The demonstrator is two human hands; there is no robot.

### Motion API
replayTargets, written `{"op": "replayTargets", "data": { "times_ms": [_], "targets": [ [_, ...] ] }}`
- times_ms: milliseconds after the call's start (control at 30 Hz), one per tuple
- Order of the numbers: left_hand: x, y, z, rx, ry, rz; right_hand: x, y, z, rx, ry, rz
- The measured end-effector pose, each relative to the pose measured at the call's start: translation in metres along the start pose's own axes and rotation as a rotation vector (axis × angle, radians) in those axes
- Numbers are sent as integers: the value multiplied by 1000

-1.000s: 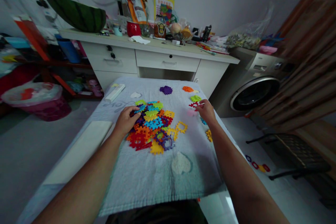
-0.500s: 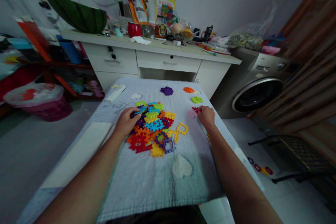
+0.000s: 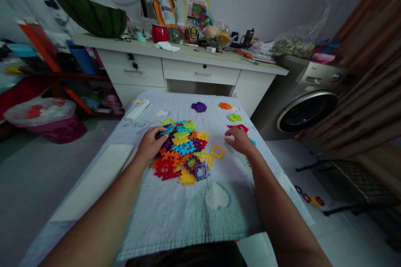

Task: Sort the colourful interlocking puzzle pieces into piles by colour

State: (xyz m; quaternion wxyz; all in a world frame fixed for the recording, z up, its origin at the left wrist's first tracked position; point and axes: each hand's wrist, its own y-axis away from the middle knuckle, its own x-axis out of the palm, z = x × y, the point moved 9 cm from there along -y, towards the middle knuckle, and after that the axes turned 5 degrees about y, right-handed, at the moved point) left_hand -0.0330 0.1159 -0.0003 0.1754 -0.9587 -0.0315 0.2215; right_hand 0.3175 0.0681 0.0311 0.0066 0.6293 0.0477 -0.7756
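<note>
A heap of notched plastic building pieces (image 3: 183, 148) in several colours lies in the middle of the cloth. At its left edge rests my left hand (image 3: 151, 144), thumb and fingers apart against the purple and blue pieces, holding none of them clear of the heap. My right hand (image 3: 240, 139) hovers to the right of the heap with its fingers apart and nothing between them. Just behind it lie red pieces (image 3: 238, 127). Farther back are separate groups: lime green (image 3: 234, 117), orange (image 3: 225, 105) and purple (image 3: 199, 107). A blue piece (image 3: 252, 142) is partly hidden by my right wrist.
The pale cloth (image 3: 194, 212) covers the table. A white box (image 3: 138, 110) stands at its back left. Behind are a cluttered white desk (image 3: 200, 71) and, to the right, a washing machine (image 3: 300, 104). A dark chair (image 3: 354, 183) stands on the right.
My right hand has let go of a red piece and drawn back to the left, uncovering the red group. My left hand has stayed at the heap's left edge.
</note>
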Motion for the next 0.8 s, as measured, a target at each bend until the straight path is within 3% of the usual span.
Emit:
{"op": "replayTargets", "data": {
  "times_ms": [67,167,400,533,800],
  "targets": [
    [0,0,0,-2,1,2,8,11,26,-144,-28,107],
    [0,0,1,-7,8,0,19,26,48,-200,32,169],
    [0,1,-1,2,-6,1,26,31,55,-193,0,139],
    [0,1,-2,6,-9,1,14,30,34,-142,-57,85],
    [0,0,-2,8,-5,14,-19,57,-48,104,17,33]
  ]
}}
